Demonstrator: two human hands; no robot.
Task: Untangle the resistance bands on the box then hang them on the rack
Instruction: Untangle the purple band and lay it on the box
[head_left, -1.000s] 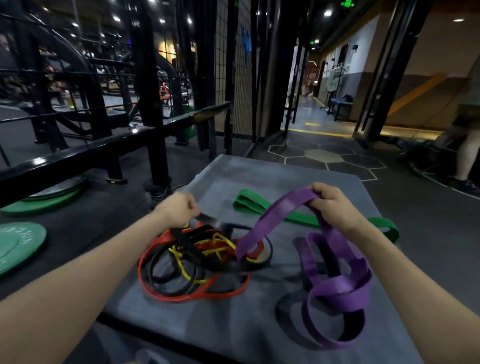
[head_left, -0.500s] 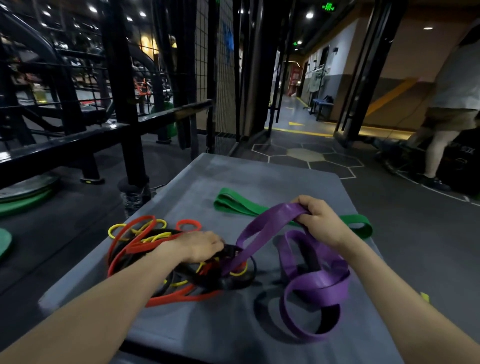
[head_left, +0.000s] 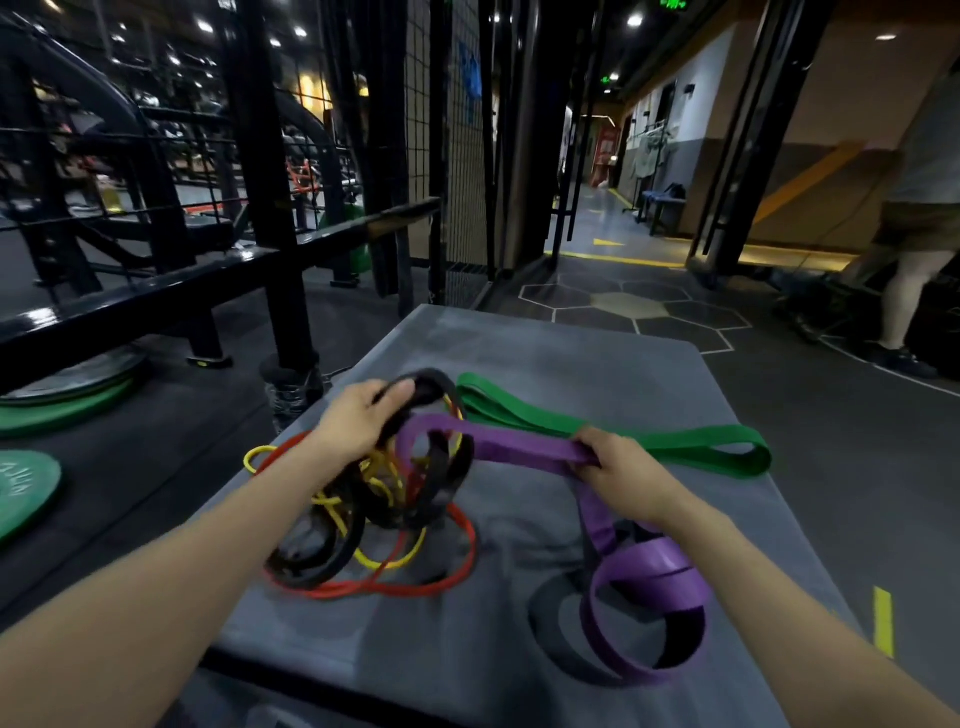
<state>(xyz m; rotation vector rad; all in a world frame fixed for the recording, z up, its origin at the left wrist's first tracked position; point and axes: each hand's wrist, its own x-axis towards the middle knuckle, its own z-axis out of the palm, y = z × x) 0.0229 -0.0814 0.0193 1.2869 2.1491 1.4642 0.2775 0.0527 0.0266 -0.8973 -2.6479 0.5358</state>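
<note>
Head: left hand grips black band, right hand purple band.

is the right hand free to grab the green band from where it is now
Probably not straight away. The right hand is gripping the purple band, which is still looped through the tangle held by the left hand. The green band lies uncovered on the box just behind it, so nothing else blocks it.
</note>
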